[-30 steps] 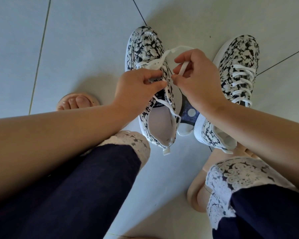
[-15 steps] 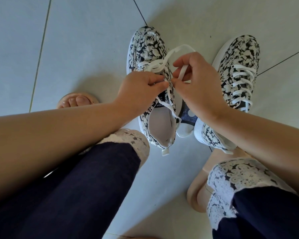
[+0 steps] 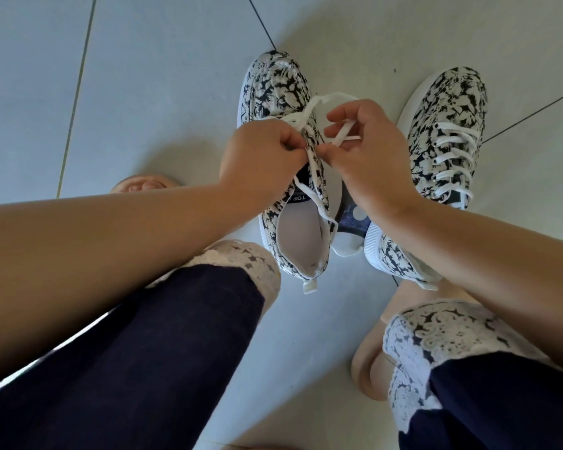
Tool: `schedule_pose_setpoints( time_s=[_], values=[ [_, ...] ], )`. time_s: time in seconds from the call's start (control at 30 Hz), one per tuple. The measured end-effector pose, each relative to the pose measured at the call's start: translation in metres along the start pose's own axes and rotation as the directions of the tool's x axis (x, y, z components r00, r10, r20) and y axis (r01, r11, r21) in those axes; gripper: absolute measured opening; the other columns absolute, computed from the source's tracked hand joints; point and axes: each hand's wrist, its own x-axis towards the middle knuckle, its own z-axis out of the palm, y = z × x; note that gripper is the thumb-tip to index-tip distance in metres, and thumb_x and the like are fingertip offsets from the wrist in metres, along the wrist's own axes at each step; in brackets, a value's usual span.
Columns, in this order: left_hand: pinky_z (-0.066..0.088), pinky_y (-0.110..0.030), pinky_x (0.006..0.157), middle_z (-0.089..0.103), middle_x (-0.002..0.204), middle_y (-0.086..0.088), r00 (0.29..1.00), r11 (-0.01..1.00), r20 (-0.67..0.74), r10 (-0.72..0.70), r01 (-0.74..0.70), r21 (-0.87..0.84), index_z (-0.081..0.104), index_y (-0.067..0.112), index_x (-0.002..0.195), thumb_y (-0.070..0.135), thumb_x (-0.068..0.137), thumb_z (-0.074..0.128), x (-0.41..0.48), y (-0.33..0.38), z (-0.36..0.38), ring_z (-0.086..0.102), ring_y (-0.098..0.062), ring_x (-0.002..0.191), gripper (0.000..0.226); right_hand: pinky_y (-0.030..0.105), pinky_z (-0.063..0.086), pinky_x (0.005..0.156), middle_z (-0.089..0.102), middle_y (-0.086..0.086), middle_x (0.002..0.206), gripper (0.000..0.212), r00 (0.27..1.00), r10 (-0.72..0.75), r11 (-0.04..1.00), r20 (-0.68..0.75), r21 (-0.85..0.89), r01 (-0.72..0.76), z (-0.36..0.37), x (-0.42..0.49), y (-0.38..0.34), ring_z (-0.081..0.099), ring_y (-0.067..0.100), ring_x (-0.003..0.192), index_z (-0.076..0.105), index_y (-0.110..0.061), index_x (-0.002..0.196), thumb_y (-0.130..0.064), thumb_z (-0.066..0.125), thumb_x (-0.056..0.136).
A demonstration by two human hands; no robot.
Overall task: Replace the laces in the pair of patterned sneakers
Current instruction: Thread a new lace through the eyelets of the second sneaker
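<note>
L sneaker (image 3: 273, 89) stands on floor (image 3: 143, 76) beside R sneaker (image 3: 449, 102), which is fully laced. Inside L sneaker's opening a white insole (image 3: 299, 232) is seen; a loose lace (image 3: 298, 119) strand is draped over its rim. Lace is pinched by L hand (image 3: 260, 154) above the eyelets and by R hand (image 3: 371, 151) just beside. Vs 0.5 s earlier: both pinches are kept, hands barely shifted.
</note>
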Motion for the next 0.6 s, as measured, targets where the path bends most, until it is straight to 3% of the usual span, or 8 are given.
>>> schedule_pose_setpoints(
  time_s=[0.17,0.23,0.33,0.4,0.43,0.5,0.53,0.6],
  values=[
    [0.036,-0.008,0.054,0.043,0.051,0.011,0.994,0.994,-0.086,0.065,-0.072,-0.081,0.057,0.029,0.067,0.016,0.083,0.063,-0.006,-0.008,-0.009,0.036,-0.001,0.045,0.021,0.010,0.030,0.066,0.043,-0.015,0.087,0.032,0.988,-0.154,0.948,0.025,-0.278,0.154,-0.024,0.011,-0.005,0.039,-0.006,0.074,0.056,-0.026,0.117,-0.029,0.062,0.085],
    [0.035,-0.010,0.053,0.041,0.052,0.007,0.990,0.982,-0.101,0.100,-0.114,-0.153,0.055,0.026,0.071,0.013,0.084,0.060,-0.009,-0.006,-0.010,0.034,-0.003,0.046,0.019,0.008,0.025,0.064,0.044,-0.010,0.089,0.027,0.957,-0.235,0.883,0.172,-0.373,0.284,-0.025,0.009,-0.015,0.035,-0.007,0.071,0.060,-0.029,0.112,-0.037,0.059,0.086],
    [0.034,-0.013,0.051,0.043,0.050,0.005,0.986,0.958,-0.091,0.141,-0.159,-0.240,0.051,0.031,0.070,0.012,0.084,0.060,-0.011,0.000,-0.010,0.035,-0.002,0.044,0.025,0.008,0.026,0.062,0.048,-0.003,0.094,0.024,0.890,-0.194,0.781,0.412,-0.484,0.394,-0.016,0.006,-0.024,0.046,0.004,0.077,0.066,-0.023,0.102,-0.039,0.059,0.087],
    [0.030,-0.011,0.048,0.039,0.045,0.009,0.985,0.956,-0.079,0.150,-0.165,-0.242,0.051,0.031,0.071,0.012,0.084,0.061,-0.012,0.001,-0.012,0.034,-0.002,0.041,0.025,0.007,0.030,0.060,0.058,-0.002,0.087,0.023,0.891,-0.194,0.778,0.410,-0.489,0.394,-0.017,0.006,-0.027,0.055,0.008,0.076,0.069,-0.018,0.096,-0.036,0.057,0.089],
    [0.030,-0.009,0.047,0.037,0.042,0.010,0.988,0.958,-0.070,0.137,-0.150,-0.243,0.051,0.029,0.071,0.013,0.085,0.061,-0.012,-0.001,-0.014,0.033,-0.002,0.039,0.023,0.008,0.037,0.059,0.063,-0.002,0.085,0.020,0.910,-0.184,0.841,0.372,-0.420,0.341,-0.021,0.005,-0.032,0.058,0.004,0.071,0.070,-0.018,0.094,-0.034,0.058,0.090],
    [0.030,-0.005,0.045,0.038,0.038,0.012,0.993,0.970,-0.039,0.108,-0.114,-0.216,0.050,0.026,0.073,0.017,0.087,0.060,-0.011,-0.007,-0.019,0.033,-0.001,0.037,0.019,0.018,0.053,0.069,0.069,0.000,0.079,0.013,0.953,-0.142,0.981,0.266,-0.090,0.171,-0.037,0.005,-0.045,0.065,0.008,0.068,0.069,-0.017,0.088,-0.023,0.058,0.090],
    [0.031,-0.005,0.045,0.039,0.038,0.012,0.994,0.980,-0.014,0.105,-0.106,-0.169,0.051,0.025,0.074,0.021,0.087,0.060,-0.012,-0.012,-0.023,0.033,0.000,0.037,0.016,0.026,0.056,0.074,0.068,-0.002,0.073,0.015,0.971,-0.112,0.990,0.211,0.106,0.091,-0.046,0.007,-0.051,0.066,0.012,0.067,0.066,-0.016,0.084,-0.017,0.054,0.092],
    [0.032,-0.004,0.045,0.038,0.044,0.010,0.991,0.991,0.056,0.124,-0.121,-0.050,0.055,0.023,0.079,0.026,0.087,0.059,-0.016,-0.019,-0.027,0.032,0.001,0.039,0.010,0.030,0.058,0.066,0.057,-0.006,0.056,0.025,0.987,-0.043,0.904,0.157,0.426,-0.028,-0.064,0.015,-0.064,0.057,0.010,0.052,0.058,-0.013,0.076,-0.007,0.043,0.095]
  ],
)
